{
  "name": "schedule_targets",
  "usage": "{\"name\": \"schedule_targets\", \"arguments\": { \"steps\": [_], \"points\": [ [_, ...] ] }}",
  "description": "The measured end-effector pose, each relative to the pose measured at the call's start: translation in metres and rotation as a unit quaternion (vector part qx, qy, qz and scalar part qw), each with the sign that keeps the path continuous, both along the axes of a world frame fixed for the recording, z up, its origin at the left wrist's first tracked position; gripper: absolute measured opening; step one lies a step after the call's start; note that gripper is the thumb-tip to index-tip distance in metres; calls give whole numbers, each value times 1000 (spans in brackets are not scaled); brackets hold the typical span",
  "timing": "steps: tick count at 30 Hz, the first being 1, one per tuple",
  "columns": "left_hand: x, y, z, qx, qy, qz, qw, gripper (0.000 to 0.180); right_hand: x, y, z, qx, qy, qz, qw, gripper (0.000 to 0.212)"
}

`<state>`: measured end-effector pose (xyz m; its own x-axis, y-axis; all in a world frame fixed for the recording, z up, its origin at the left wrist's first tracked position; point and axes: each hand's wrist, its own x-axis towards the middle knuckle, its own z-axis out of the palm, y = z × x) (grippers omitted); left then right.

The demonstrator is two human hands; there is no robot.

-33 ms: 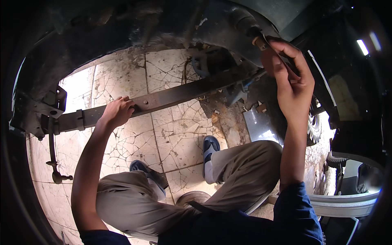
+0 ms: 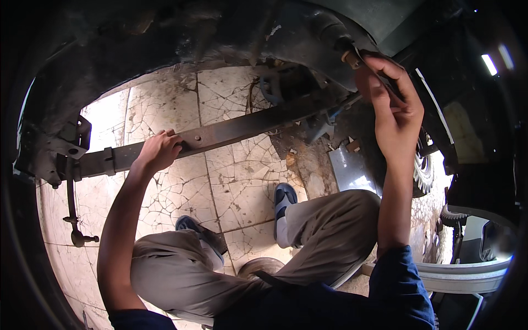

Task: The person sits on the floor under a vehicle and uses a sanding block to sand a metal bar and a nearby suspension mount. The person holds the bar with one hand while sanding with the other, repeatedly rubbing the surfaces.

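My left hand [image 2: 158, 150] is closed over the top edge of a long flat steel bar [image 2: 236, 131], which looks like a leaf spring under a vehicle. Up at the right, my right hand [image 2: 400, 113] pinches a reddish-brown flat piece [image 2: 365, 83], perhaps sandpaper, between thumb and fingers. Its far side is hidden by the fingers. Close to my fingertips, a brass-coloured stub [image 2: 350, 58] sticks out of a dark round fitting [image 2: 331, 34]. Whether the piece touches the stub, I cannot tell.
A dark curved wheel arch [image 2: 220, 41] spans overhead. At the left, a bracket [image 2: 74, 144] joins the bar, and a rod [image 2: 71, 203] with a ball-jointed end hangs down. Cracked tiles [image 2: 242, 170] lie below. A toothed gear [image 2: 423, 175] and a pale curved rim [image 2: 462, 276] are at the right.
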<state>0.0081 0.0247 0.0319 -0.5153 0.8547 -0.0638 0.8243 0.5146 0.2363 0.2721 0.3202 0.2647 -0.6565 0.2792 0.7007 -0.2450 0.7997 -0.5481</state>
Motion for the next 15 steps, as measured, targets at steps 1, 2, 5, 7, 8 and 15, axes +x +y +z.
{"name": "schedule_targets", "arguments": {
  "steps": [1,2,5,7,8,15],
  "points": [
    [1,-1,1,9,-3,3,1000,21,-3,3,-2,-7,5,7,1000,29],
    [1,-2,2,17,-7,6,1000,21,-2,3,-3,31,10,-5,999,31],
    [3,-6,2,33,-24,16,999,21,-4,-5,-1,140,21,-34,989,38],
    [2,-8,2,35,-29,18,999,22,-1,-5,2,113,-1,-39,993,40],
    [2,-9,1,36,-32,19,999,22,0,-5,3,100,-12,-42,994,41],
    [-4,-6,3,28,-34,11,999,23,-2,-5,13,185,-16,-52,981,48]
  ]
}}
